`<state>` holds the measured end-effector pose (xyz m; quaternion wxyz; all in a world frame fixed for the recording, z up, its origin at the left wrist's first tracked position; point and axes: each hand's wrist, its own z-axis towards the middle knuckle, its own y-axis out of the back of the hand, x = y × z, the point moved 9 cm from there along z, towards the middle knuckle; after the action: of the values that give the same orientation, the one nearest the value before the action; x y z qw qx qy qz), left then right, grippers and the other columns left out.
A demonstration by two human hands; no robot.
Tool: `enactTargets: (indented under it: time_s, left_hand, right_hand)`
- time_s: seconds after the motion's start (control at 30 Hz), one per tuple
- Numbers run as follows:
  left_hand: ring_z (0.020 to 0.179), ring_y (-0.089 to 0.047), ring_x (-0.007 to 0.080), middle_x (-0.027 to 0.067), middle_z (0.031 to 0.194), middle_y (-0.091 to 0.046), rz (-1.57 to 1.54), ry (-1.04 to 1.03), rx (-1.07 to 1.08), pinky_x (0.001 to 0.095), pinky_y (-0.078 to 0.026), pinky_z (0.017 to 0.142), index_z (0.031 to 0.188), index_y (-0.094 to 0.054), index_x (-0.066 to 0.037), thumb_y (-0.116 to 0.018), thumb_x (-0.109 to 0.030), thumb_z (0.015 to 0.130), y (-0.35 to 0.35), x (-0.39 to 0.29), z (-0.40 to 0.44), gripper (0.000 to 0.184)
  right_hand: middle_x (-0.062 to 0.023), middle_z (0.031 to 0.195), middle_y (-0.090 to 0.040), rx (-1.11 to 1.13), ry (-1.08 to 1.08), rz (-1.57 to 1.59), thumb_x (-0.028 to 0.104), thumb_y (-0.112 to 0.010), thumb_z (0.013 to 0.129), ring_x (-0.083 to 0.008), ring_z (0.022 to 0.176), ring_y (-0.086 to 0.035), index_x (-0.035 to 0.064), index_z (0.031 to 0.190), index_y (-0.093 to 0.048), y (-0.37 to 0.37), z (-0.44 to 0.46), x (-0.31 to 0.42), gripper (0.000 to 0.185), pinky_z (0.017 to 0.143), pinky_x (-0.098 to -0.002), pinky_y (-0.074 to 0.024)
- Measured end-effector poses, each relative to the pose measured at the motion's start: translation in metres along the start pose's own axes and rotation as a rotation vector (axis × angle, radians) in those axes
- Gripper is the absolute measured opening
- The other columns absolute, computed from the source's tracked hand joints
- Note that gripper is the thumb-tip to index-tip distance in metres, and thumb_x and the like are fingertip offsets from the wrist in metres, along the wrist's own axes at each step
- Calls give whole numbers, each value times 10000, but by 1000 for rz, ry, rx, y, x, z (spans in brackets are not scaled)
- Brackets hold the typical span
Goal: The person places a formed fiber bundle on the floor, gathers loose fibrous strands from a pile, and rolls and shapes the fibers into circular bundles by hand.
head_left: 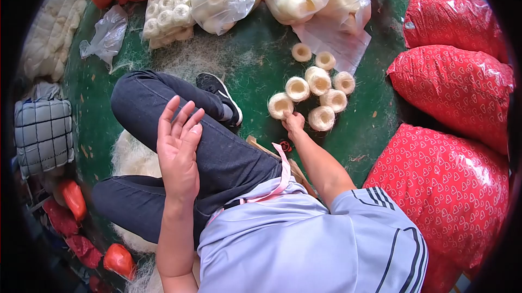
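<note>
My right hand [294,123] reaches down to the green floor, its fingers closed on the near rim of a cream fibre ring [270,106] with a hollow middle. Several like it stand in a loose cluster beside and beyond, among them one ring [321,118] just right of the hand and another ring [297,89] behind it. Raised over my bent leg, my left hand [180,149] is palm up with its fingers spread and nothing in it.
Clear plastic bags of rings [224,0] and a stacked block of rings [169,10] line the far side. Large red heart-patterned sacks [440,184] crowd the right. Loose pale fibre [133,154] lies by my legs, and a grey quilted bundle [44,135] sits at left.
</note>
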<state>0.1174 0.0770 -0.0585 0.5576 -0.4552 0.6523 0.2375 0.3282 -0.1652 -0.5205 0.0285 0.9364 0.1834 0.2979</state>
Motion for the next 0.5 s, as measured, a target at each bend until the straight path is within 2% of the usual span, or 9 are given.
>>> enactTargets:
  time_s: [0.17, 0.3, 0.37, 0.4, 0.43, 0.5]
  left_hand:
    - [1337, -582, 270, 205, 1492, -513, -37, 10, -10, 342, -486, 1099, 1570, -359, -41, -627, -45, 1012, 3, -2, -8, 619]
    - [1277, -633, 292, 218, 1466, -546, -23, -6, -50, 361, -526, 1057, 1563, -366, -36, -605, -37, 1018, 26, -15, -24, 595]
    - [1255, -648, 302, 223, 1443, -569, 28, -119, -96, 377, -533, 1042, 1555, -367, -18, -591, -42, 1022, 57, -34, -34, 579]
    - [1235, -657, 293, 215, 1412, -592, 51, -222, -137, 365, -529, 1045, 1535, -391, -7, -586, -41, 1029, 79, -52, -38, 543]
    - [1215, -666, 283, 206, 1381, -616, 80, -329, -194, 353, -525, 1048, 1514, -415, 4, -581, -39, 1037, 107, -72, -45, 507]
    - [1209, -667, 277, 193, 1371, -625, 256, -440, -447, 359, -518, 1051, 1488, -454, 10, -575, -58, 1048, 185, -111, -63, 461]
  right_hand:
    - [-81, 1024, -704, 97, -37, 107, 265, -785, 951, -189, 823, -738, 32, 1309, -557, 24, -25, -18, 484, 657, -294, -598]
    - [-118, 1023, -706, 166, -88, -9, 318, -730, 989, -242, 834, -752, 35, 1305, -548, 48, -34, -41, 462, 641, -311, -611]
    - [-146, 1028, -706, 227, -152, -109, 292, -685, 1015, -270, 821, -756, 17, 1304, -544, 54, -28, -56, 423, 628, -338, -620]
    - [-149, 1011, -706, 297, -115, -182, 231, -668, 1018, -278, 791, -756, -8, 1296, -541, 49, -26, -56, 387, 626, -361, -627]
    - [-134, 970, -712, 315, -103, -209, 192, -670, 1006, -258, 746, -748, -21, 1247, -578, 43, -43, -41, 334, 609, -357, -618]
    - [-103, 892, -708, 354, -20, -334, 160, -662, 993, -189, 669, -702, -6, 1147, -645, 15, -85, 10, 227, 557, -320, -573]
